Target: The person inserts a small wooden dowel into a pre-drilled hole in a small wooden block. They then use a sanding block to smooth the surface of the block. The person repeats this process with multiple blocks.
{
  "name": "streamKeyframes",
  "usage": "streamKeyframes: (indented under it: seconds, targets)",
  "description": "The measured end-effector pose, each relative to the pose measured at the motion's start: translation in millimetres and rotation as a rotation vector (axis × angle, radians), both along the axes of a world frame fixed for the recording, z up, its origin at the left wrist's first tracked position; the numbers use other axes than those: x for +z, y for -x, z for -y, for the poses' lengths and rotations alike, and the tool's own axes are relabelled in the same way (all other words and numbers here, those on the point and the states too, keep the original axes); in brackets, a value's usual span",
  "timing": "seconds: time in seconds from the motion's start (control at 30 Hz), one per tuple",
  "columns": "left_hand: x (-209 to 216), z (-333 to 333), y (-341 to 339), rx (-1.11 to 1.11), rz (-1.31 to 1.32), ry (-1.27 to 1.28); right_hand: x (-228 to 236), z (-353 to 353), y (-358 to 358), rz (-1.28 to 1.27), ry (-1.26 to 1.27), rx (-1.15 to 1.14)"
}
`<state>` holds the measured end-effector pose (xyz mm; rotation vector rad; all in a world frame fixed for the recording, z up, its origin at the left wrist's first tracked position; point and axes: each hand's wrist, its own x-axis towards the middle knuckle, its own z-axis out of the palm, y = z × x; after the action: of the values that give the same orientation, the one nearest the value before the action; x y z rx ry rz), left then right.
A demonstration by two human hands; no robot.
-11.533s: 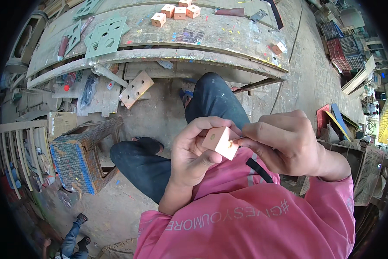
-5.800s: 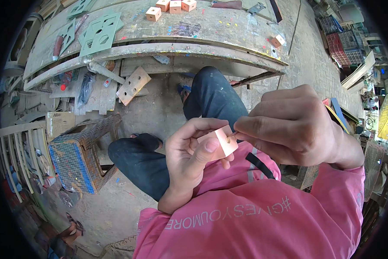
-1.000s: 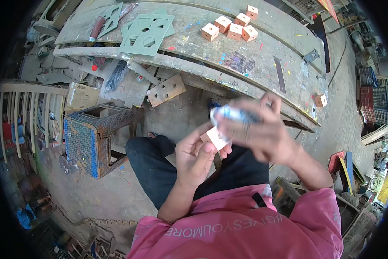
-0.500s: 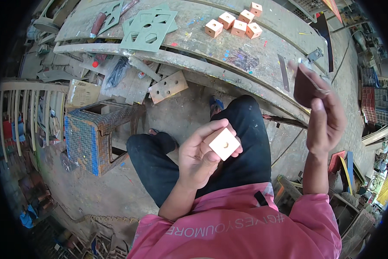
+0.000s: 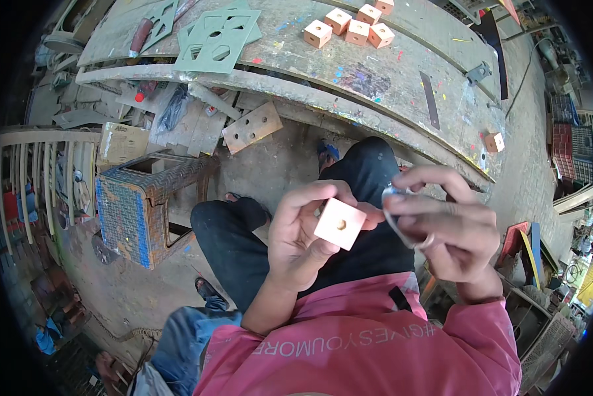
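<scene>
My left hand [image 5: 299,237] is closed around a small pale wooden cube [image 5: 341,214] above my lap. One face of the cube, with a round hole in its middle, is turned up. Close by on the right, my right hand [image 5: 451,221] pinches a thin bent sheet [image 5: 396,224], which looks like sandpaper. The sheet shows nearly edge-on and is a little blurred, apart from the cube. Several similar cubes [image 5: 357,32] with holes stand grouped on the far part of the workbench [image 5: 296,63]. One more cube [image 5: 494,142] sits at the bench's right end.
Green stencil plates [image 5: 220,41] with cut-out shapes lie on the bench's left, beside a dark red bottle [image 5: 138,38]. A flat dark strip [image 5: 429,99] lies toward its right. A woven-pattern stool [image 5: 128,211] stands left of my legs. Another person's jeans [image 5: 189,343] show at lower left.
My right hand has come in from the right with the sheet, close to the cube. The cube at the bench's right end now shows. Another person's leg has entered at lower left.
</scene>
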<state>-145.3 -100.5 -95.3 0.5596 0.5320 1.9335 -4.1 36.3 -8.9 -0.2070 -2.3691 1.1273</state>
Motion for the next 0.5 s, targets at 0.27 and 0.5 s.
streamKeyframes:
  seconds: [0.27, 0.5]
  targets:
    - [-16, 1, 7, -0.091, 0.037, -0.032, -19, 29, 1, -0.188, 0.678, -0.402]
    - [-20, 4, 2, 0.016, 0.163, -0.027, -23, 22, 1, -0.017, 0.208, -0.194]
